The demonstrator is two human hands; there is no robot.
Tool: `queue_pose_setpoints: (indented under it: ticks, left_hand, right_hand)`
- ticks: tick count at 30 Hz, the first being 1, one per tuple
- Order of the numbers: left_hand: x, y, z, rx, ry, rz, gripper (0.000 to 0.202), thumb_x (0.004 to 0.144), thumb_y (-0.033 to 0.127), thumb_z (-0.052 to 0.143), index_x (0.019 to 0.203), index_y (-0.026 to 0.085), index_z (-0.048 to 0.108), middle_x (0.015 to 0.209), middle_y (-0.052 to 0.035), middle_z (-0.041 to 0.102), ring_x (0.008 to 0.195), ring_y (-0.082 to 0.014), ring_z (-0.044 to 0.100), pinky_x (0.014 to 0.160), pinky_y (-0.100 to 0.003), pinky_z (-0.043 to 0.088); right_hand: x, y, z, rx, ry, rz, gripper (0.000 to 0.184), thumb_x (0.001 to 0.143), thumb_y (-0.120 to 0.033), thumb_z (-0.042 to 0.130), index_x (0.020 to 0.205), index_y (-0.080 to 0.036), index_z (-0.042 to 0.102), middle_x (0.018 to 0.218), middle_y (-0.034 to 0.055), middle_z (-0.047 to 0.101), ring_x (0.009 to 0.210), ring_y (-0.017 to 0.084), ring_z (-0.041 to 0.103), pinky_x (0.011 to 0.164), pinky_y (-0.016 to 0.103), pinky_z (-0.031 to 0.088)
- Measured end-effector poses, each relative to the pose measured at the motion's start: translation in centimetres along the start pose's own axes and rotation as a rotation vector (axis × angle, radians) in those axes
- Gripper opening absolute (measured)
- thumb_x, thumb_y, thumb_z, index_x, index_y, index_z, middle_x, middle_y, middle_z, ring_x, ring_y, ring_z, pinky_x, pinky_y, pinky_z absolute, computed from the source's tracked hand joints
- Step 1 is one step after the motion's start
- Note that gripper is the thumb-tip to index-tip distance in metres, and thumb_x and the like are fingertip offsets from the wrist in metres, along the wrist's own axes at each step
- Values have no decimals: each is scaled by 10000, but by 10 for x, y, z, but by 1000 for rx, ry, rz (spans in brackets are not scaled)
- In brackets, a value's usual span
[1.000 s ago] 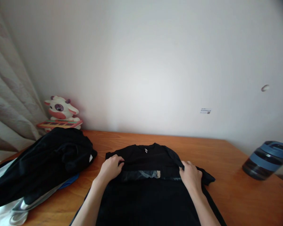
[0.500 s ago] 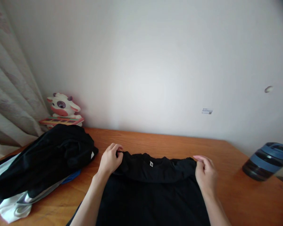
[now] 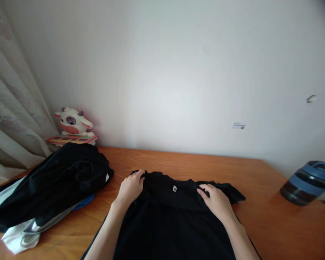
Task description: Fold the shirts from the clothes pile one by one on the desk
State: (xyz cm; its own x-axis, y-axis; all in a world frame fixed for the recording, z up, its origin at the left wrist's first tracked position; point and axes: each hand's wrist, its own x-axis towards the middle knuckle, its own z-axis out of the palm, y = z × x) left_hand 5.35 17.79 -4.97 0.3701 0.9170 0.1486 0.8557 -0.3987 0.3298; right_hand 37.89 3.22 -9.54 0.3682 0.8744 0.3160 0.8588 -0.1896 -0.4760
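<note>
A black T-shirt [image 3: 173, 220] lies spread on the wooden table, its neckline facing the wall and a small white label [image 3: 174, 188] showing inside the collar. My left hand [image 3: 132, 186] is closed on the fabric at the left shoulder, fingertips curled over the top edge. With thumb and fingers bent together, my right hand [image 3: 215, 198] pinches the cloth just right of the collar. Beyond that hand a sleeve [image 3: 233, 190] sticks out to the right. The lower part of the shirt runs out of view between my forearms.
A heap of clothes [image 3: 62, 180], mostly black with white and blue pieces, lies on the left of the table [image 3: 141, 157]. Behind it stands a cow-shaped toy keyboard [image 3: 73, 126] beside a curtain [image 3: 13, 94]. A blue-banded dark bottle [image 3: 308, 182] stands at the right.
My right hand has moved left from the shirt's outer right edge to near the collar, and the right sleeve now lies out flat. The left hand has shifted slightly along the left shoulder.
</note>
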Motion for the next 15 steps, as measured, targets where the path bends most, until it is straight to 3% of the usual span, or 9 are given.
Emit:
queue_pose_setpoints:
  ticks: [4, 6, 8, 11, 15]
  left_hand:
    - [4, 5, -1, -365, 287, -53, 339, 989, 364, 343, 1224, 210, 532, 1077, -112, 747, 972, -271, 723, 816, -352, 519]
    - [4, 4, -5, -497, 369, -33, 327, 956, 386, 365, 1191, 217, 518, 1028, -84, 742, 929, -243, 717, 802, -325, 521]
    - [3, 0, -9, -528, 384, -30, 274, 882, 353, 405, 1076, 228, 553, 947, -47, 733, 855, -222, 701, 772, -302, 513]
    - [1, -12, -15, -420, 240, -37, 190, 781, 328, 410, 731, 237, 569, 748, -27, 688, 741, -223, 654, 708, -299, 481]
    - [-2, -24, -25, -357, -56, -235, 566, 898, 515, 302, 422, 257, 467, 539, -71, 627, 661, -261, 650, 714, -340, 483]
  right_hand:
    - [4, -7, -2, 212, 428, -31, 357, 946, -477, 472, 1063, -215, 684, 1011, 119, 760, 930, 266, 719, 843, 373, 534]
    - [5, -9, -4, 336, 499, -83, 283, 940, -428, 492, 1031, -220, 661, 1037, 114, 744, 970, 244, 707, 883, 359, 532]
    - [5, -9, -4, 407, 470, -134, 194, 916, -372, 508, 930, -235, 646, 1038, 99, 724, 1001, 230, 688, 871, 340, 534]
    - [5, -6, -4, 338, 370, -147, 177, 840, -342, 516, 727, -246, 612, 903, 75, 685, 904, 235, 658, 787, 339, 523]
    - [4, -2, -14, 302, 99, 12, 268, 827, -421, 482, 638, -255, 575, 689, 26, 640, 659, 201, 604, 656, 318, 483]
